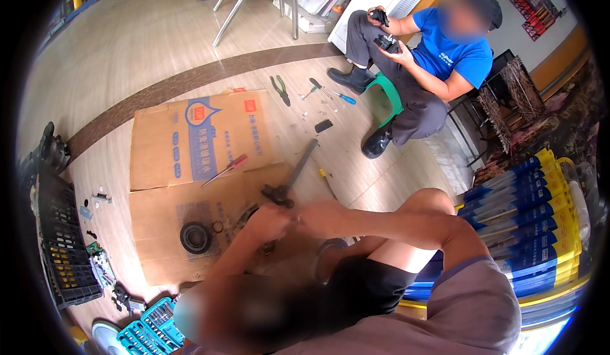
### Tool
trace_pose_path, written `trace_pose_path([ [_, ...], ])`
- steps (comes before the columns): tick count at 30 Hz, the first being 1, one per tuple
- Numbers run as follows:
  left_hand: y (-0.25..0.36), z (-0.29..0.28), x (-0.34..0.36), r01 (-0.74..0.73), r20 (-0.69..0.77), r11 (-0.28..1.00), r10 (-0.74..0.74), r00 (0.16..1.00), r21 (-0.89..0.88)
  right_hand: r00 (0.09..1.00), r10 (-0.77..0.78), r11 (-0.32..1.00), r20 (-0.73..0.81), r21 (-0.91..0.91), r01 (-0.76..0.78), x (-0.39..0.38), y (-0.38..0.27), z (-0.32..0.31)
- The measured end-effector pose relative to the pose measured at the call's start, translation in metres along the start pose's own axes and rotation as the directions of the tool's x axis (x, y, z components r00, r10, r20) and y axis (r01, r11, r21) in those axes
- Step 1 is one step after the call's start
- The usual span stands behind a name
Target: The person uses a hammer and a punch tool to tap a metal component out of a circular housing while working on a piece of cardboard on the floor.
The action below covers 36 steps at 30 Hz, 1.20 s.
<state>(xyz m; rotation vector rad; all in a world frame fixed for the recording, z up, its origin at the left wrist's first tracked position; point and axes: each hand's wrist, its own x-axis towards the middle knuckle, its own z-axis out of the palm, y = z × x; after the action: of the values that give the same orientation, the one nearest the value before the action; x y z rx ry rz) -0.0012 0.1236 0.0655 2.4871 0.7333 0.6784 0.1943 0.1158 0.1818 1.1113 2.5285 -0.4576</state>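
Observation:
My left hand (272, 223) and my right hand (323, 219) meet over the near right edge of a flattened cardboard sheet (149, 221). Both have their fingers curled in; what they grip is hidden and somewhat blurred. Just beyond them lies a hammer (298, 172), its dark head close to my fingers and its grey handle pointing away. A dark metal part (246, 215) shows partly behind my left hand. On the cardboard to the left are a black round part (196, 237) with a hole and a small ring (218, 226). A screwdriver (237, 162) with a red handle lies farther off.
Pliers (279, 92), a blue-handled screwdriver (346, 99) and a black block (323, 126) lie beyond. A co-worker (438, 56) on a green stool (385, 94) holds black parts. A black crate (63, 247), teal socket set (149, 329) and blue-yellow packages (534, 215) flank me.

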Motion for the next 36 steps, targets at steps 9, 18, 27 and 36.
trace_pose_path([
  [9, 0.007, -0.009, 0.002, 0.069, 0.021, 0.993, -0.071, 0.997, 0.1, 0.999, 0.003, 0.987, -0.035, -0.161, -0.009, -0.002, -0.007, -0.021],
  [18, 0.002, -0.007, 0.001, 0.043, 0.048, 0.988, -0.051, 0.998, 0.148, 0.842, -0.443, 0.777, -0.307, -0.6, 0.191, 0.001, -0.002, -0.028],
  [27, 0.011, -0.011, 0.001, 0.078, 0.008, 0.994, -0.079, 0.997, 0.074, 0.983, 0.133, 0.978, 0.128, 0.146, -0.151, -0.002, -0.011, -0.028],
  [36, -0.003, 0.006, -0.001, 0.068, 0.007, 0.994, -0.069, 0.998, 0.088, 0.967, 0.178, 0.969, 0.179, 0.137, -0.204, 0.0, -0.017, -0.04],
])
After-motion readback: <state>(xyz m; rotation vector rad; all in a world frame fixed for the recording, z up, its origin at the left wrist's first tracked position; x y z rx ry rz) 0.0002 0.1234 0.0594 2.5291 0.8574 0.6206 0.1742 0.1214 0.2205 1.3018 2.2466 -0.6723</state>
